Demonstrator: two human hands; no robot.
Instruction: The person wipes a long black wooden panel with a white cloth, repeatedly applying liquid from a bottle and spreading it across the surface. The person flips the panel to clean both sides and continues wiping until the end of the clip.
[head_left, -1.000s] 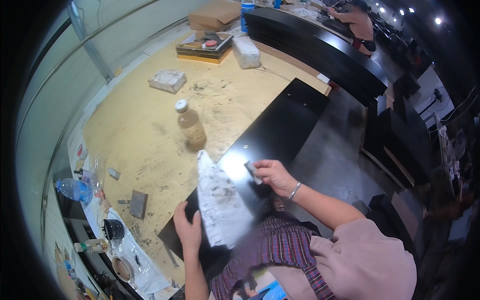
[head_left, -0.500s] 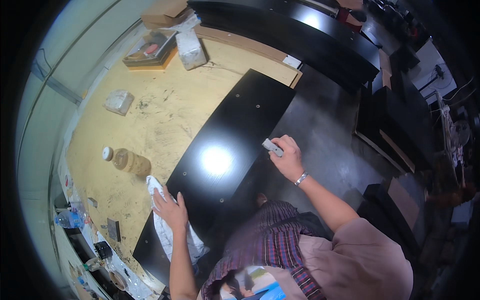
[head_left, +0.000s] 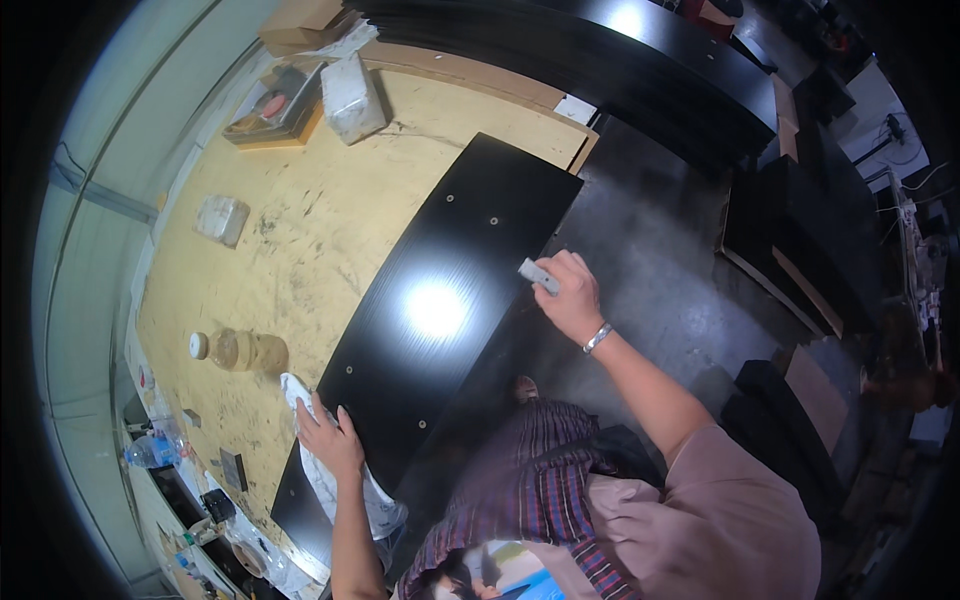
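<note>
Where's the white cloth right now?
Head view, lower left: the white cloth lies under the left hand at the black panel's left edge, near the bottle.

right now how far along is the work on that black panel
Done: the black panel lies flat on the workbench, its glossy top showing no visible dust. In hand: the left hand presses a white cloth at the panel's near left edge, and the right hand holds a small grey tool at its right edge. Left: I cannot tell; no untreated area stands out.
</note>
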